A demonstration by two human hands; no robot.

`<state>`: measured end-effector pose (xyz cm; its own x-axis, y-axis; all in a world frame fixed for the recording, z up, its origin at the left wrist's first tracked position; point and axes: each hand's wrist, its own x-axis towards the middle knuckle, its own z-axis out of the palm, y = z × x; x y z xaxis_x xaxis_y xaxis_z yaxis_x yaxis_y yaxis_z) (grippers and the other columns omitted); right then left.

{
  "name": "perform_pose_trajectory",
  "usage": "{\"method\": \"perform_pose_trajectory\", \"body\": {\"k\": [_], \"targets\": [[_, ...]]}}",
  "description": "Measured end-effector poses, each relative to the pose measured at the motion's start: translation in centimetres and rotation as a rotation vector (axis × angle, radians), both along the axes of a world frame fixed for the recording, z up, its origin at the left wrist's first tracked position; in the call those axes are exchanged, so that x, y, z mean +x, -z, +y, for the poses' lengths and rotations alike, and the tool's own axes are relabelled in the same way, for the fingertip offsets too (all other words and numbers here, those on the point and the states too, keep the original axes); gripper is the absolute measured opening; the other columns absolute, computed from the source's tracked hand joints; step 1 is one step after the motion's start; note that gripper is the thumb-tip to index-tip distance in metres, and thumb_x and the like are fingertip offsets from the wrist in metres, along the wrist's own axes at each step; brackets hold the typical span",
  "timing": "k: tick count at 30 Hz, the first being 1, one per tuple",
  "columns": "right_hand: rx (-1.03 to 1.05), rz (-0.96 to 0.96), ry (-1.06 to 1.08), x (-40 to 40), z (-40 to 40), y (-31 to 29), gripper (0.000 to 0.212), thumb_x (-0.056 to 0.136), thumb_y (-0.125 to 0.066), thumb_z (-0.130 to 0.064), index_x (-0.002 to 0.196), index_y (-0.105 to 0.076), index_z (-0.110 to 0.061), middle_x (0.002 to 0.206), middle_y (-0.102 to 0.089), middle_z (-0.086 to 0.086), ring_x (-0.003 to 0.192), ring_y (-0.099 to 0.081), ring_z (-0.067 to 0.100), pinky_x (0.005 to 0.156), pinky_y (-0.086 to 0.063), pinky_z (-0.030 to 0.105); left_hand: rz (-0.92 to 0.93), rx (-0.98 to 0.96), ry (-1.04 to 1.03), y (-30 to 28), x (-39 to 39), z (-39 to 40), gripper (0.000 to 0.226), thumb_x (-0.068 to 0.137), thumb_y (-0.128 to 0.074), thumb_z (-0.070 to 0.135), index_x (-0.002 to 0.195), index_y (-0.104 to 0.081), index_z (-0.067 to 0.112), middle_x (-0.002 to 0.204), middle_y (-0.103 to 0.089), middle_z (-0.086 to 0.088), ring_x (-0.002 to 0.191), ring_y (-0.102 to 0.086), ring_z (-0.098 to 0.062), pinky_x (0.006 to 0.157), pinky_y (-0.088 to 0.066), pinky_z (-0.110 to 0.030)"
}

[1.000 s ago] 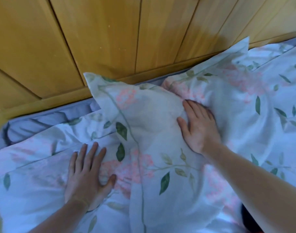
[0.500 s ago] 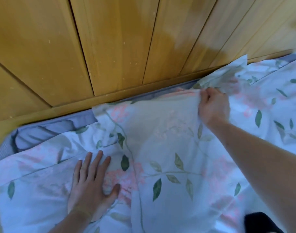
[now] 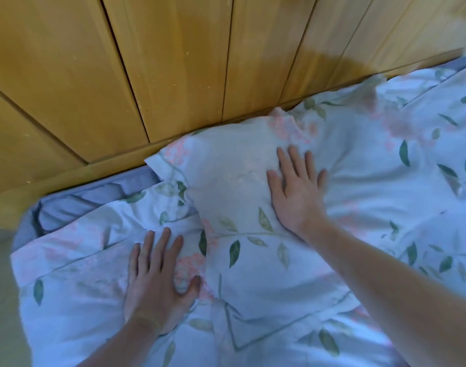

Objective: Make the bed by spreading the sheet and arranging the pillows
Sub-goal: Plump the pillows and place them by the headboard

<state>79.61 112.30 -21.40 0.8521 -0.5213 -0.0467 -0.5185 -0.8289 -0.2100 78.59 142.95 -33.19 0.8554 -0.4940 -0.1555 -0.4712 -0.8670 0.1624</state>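
The pillow (image 3: 234,197), in the same floral print as the sheet, sits right up against the wooden headboard (image 3: 173,75), its top edge just touching the bottom rail. Its left corner pokes out over a strip of bare grey-blue mattress (image 3: 94,200) that the sheet (image 3: 75,300) doesn't cover next to the headboard.

Right hand (image 3: 296,189) is flat on the pillow's right side, fingers straight and spread, pointing toward the headboard and holding nothing. Left hand (image 3: 157,279) is the same deal, palm down and fingers spread, on the sheet just off the pillow's lower-left edge, farther from the headboard.

Looks to me like the pat-and-square-up stage. If I were doing it: keep the left hand pinning the sheet so it doesn't creep, and sweep the right palm outward along the headboard instead of just pressing down, which only pushes the filling sideways. There's a second floral lump to the right along the headboard, can't tell if it's another pillow or bunched sheet. I'd also tug the sheet up to the headboard over that exposed mattress.
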Motion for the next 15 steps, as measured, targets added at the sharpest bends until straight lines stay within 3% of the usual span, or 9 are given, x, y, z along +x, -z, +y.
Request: {"method": "perform_pose_trajectory", "body": {"k": [4, 10, 15], "targets": [[0.039, 0.038, 0.060, -2.9, 2.7, 2.1, 0.071, 0.098, -0.006, -0.065, 0.161, -0.001, -0.031, 0.169, 0.003, -0.009, 0.155, 0.008, 0.021, 0.123, 0.004, 0.057, 0.006, -0.004, -0.020, -0.4, -0.2, 0.0, 0.094, 0.083, -0.033, 0.079, 0.160, -0.024, 0.025, 0.169, -0.004, 0.001, 0.156, 0.008, -0.025, 0.125, -0.007, -0.052], [0.021, 0.045, 0.018, -8.4, 9.6, 4.0, 0.078, 0.097, -0.010, -0.065, 0.161, 0.005, -0.024, 0.169, 0.007, 0.001, 0.155, 0.004, 0.030, 0.122, 0.001, 0.059, 0.051, -0.022, 0.018, -1.2, 0.0, 0.1, 0.091, 0.087, -0.023, 0.079, 0.161, -0.006, 0.030, 0.169, 0.009, 0.005, 0.153, 0.020, -0.022, 0.125, 0.005, -0.048], [0.148, 0.335, -0.112, -18.6, 16.6, 3.6, 0.082, 0.099, -0.026, -0.061, 0.155, 0.025, -0.030, 0.161, 0.036, 0.000, 0.152, 0.022, 0.032, 0.123, 0.005, 0.056, 0.250, 0.117, 0.164, -4.9, 1.6, 2.7, 0.102, 0.079, -0.017, 0.091, 0.158, 0.016, 0.035, 0.163, 0.029, 0.010, 0.150, 0.028, -0.017, 0.124, 0.012, -0.042]]}}
